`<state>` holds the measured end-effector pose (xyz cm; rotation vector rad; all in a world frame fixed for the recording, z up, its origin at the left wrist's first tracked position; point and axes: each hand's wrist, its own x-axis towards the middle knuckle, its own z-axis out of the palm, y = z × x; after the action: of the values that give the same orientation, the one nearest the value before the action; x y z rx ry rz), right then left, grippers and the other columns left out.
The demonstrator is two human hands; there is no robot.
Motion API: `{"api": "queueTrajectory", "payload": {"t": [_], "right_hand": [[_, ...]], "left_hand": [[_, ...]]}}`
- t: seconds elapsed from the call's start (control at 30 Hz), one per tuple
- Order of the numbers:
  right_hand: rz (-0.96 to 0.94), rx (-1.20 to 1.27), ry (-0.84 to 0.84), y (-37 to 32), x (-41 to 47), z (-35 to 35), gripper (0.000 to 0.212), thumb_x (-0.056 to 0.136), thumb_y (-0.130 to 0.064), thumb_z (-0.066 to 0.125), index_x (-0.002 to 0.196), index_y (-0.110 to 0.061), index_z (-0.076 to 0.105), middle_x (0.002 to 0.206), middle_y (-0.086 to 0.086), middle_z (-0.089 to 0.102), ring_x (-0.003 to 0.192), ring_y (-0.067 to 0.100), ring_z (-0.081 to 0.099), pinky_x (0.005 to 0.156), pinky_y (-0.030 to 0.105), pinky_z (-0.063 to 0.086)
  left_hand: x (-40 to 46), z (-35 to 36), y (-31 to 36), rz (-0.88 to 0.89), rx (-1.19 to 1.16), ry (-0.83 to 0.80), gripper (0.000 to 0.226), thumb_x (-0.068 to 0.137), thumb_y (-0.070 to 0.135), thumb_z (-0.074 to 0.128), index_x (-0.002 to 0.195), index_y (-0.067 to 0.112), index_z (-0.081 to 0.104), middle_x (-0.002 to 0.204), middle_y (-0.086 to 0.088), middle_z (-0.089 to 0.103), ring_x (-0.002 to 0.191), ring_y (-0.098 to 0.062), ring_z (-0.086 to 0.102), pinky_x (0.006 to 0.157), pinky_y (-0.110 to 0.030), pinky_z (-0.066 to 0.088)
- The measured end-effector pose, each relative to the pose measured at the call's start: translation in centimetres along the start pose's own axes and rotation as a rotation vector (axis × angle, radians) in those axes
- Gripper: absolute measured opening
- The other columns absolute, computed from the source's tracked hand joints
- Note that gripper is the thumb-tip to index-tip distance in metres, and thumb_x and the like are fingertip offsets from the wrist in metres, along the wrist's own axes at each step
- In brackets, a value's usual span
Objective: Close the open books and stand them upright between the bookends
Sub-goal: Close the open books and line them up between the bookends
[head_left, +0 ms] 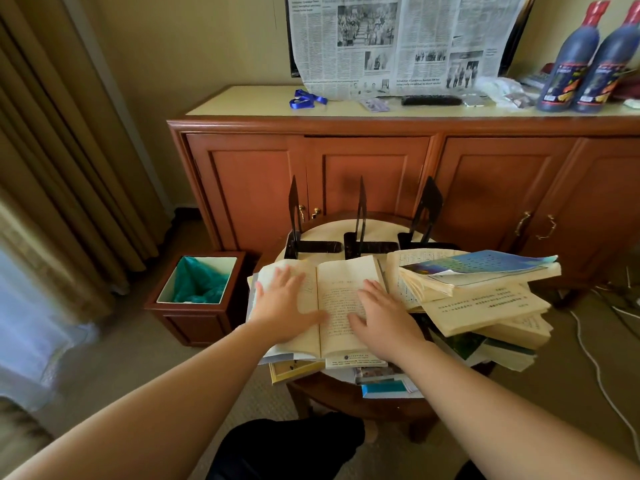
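Hands flat on open book (320,306): left hand (284,303), right hand (382,315).

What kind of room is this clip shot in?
Probably a hotel room or bedroom: a wooden sideboard with a TV remote, heavy curtains, and a lined wastebasket on carpet.

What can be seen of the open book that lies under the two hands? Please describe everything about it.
The open book is a paperback with yellowed paper pages full of small printed text. It lies flat, face up, its spine gutter running away from the person, on top of other books at the near side of the round table. The left hand rests flat on its left page and the right hand flat on its right page, fingers straight. Its right edge meets a pile of open books. The black bookends stand behind it.
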<state>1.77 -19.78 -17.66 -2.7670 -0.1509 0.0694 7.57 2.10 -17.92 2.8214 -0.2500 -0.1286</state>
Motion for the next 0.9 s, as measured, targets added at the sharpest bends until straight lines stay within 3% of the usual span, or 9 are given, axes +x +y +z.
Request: {"api": "queueTrajectory", "payload": {"t": [0.07, 0.13, 0.2, 0.3, 0.47, 0.6, 0.7, 0.8, 0.9], "right_hand": [[0.06, 0.041, 0.094, -0.3, -0.3, 0.1, 0.069, 0.103, -0.048, 0.052, 0.159, -0.017, 0.027, 0.17, 0.001, 0.018, 0.156, 0.021, 0.017, 0.12, 0.039, 0.032], [0.131, 0.03, 0.168, -0.7, -0.3, 0.4, 0.078, 0.097, -0.055, 0.058, 0.157, -0.02, 0.024, 0.165, 0.004, 0.024, 0.151, 0.026, 0.025, 0.112, 0.041, 0.043], [0.198, 0.034, 0.213, -1.1, -0.2, 0.7, 0.088, 0.091, -0.06, 0.064, 0.156, -0.021, 0.021, 0.16, 0.007, 0.028, 0.146, 0.029, 0.031, 0.108, 0.041, 0.046], [0.255, 0.048, 0.241, -1.5, 0.2, 0.6, 0.098, 0.086, -0.063, 0.069, 0.158, -0.021, 0.017, 0.157, 0.008, 0.034, 0.143, 0.031, 0.037, 0.108, 0.042, 0.047], [0.329, 0.042, 0.161, -2.1, 1.2, -0.1, 0.1, 0.082, -0.062, 0.073, 0.156, -0.022, 0.019, 0.149, 0.007, 0.045, 0.135, 0.031, 0.042, 0.101, 0.044, 0.049], [0.398, 0.089, 0.104, -2.0, 2.2, -0.7, 0.101, 0.085, -0.056, 0.073, 0.16, -0.019, 0.015, 0.15, 0.011, 0.047, 0.142, 0.035, 0.039, 0.105, 0.049, 0.05], [0.444, 0.162, 0.108, -1.6, 2.7, -1.3, 0.097, 0.085, -0.054, 0.073, 0.158, -0.019, 0.02, 0.145, 0.01, 0.052, 0.139, 0.034, 0.043, 0.101, 0.049, 0.053], [0.45, 0.25, 0.156, -1.6, 2.8, -1.8, 0.09, 0.078, -0.055, 0.076, 0.148, -0.019, 0.032, 0.135, 0.006, 0.057, 0.125, 0.03, 0.053, 0.089, 0.046, 0.059], [0.461, 0.345, 0.191, -1.8, 2.6, -2.2, 0.093, 0.072, -0.055, 0.08, 0.143, -0.018, 0.034, 0.13, 0.005, 0.058, 0.114, 0.027, 0.061, 0.082, 0.043, 0.062]], "left_hand": [[-0.6, -0.1, -1.6, -0.201, -0.111, 0.099, 0.102, 0.081, 0.08, 0.063, 0.16, 0.03, 0.023, 0.167, -0.004, 0.025, 0.152, -0.029, 0.028, 0.126, -0.057, 0.02], [-0.9, -0.5, -2.9, -0.4, -0.261, 0.041, 0.106, 0.08, 0.078, 0.067, 0.159, 0.022, 0.025, 0.156, -0.008, 0.04, 0.137, -0.028, 0.048, 0.111, -0.049, 0.045], [-1.3, -1.0, -3.5, -0.546, -0.392, -0.06, 0.103, 0.077, 0.078, 0.072, 0.15, 0.014, 0.039, 0.133, -0.007, 0.058, 0.116, -0.025, 0.062, 0.093, -0.039, 0.059], [-1.6, -1.6, -4.2, -0.621, -0.546, -0.063, 0.079, 0.073, 0.067, 0.084, 0.122, 0.013, 0.054, 0.102, 0.0, 0.064, 0.097, -0.021, 0.067, 0.08, -0.035, 0.06], [-1.8, -3.4, -4.3, -0.515, -0.742, 0.02, 0.066, 0.076, 0.041, 0.092, 0.122, 0.021, 0.05, 0.11, -0.003, 0.067, 0.095, -0.022, 0.071, 0.079, -0.041, 0.064], [-1.7, -5.3, -3.1, -0.318, -0.771, -0.033, 0.057, 0.088, 0.028, 0.084, 0.132, 0.021, 0.048, 0.12, -0.002, 0.066, 0.1, -0.018, 0.069, 0.068, -0.029, 0.058], [-2.5, -5.9, -2.2, -0.21, -0.871, -0.05, 0.049, 0.091, 0.021, 0.08, 0.128, 0.024, 0.048, 0.116, 0.0, 0.067, 0.099, -0.019, 0.071, 0.067, -0.03, 0.06], [-3.5, -5.8, -2.6, -0.138, -1.056, -0.116, 0.046, 0.091, 0.015, 0.079, 0.13, 0.023, 0.056, 0.119, -0.006, 0.073, 0.102, -0.025, 0.076, 0.081, -0.043, 0.065], [-4.1, -5.9, -3.5, -0.128, -1.229, -0.166, 0.046, 0.09, 0.012, 0.078, 0.13, 0.022, 0.058, 0.12, -0.011, 0.074, 0.107, -0.033, 0.075, 0.092, -0.057, 0.061]]}}
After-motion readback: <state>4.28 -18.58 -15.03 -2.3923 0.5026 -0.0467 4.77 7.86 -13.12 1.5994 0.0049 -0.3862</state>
